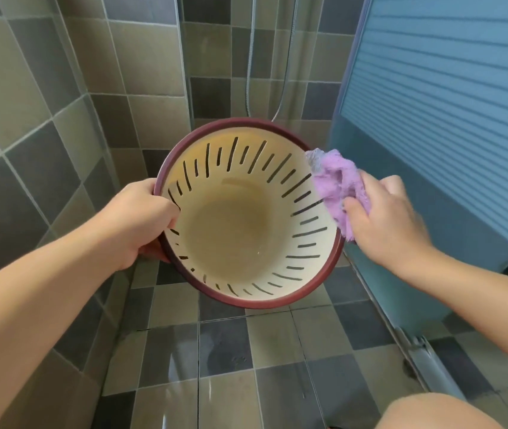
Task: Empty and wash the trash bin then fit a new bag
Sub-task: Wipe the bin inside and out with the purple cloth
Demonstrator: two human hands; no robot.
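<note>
A round trash bin (240, 236), cream inside with slotted walls and a dark red rim, is held in the air, tilted so its mouth faces me. Nothing lies inside it. My left hand (141, 221) grips the left rim, thumb inside and fingers under the edge. My right hand (383, 218) holds a bunched purple cloth (336, 184) against the bin's right rim.
Grey and beige tiled walls close in at left and behind. A wet tiled floor (231, 360) lies below. A shower hose (283, 88) hangs on the back wall. A blue frosted sliding door (438, 125) with a metal track (426, 357) stands at right. My knee (432, 413) shows at bottom right.
</note>
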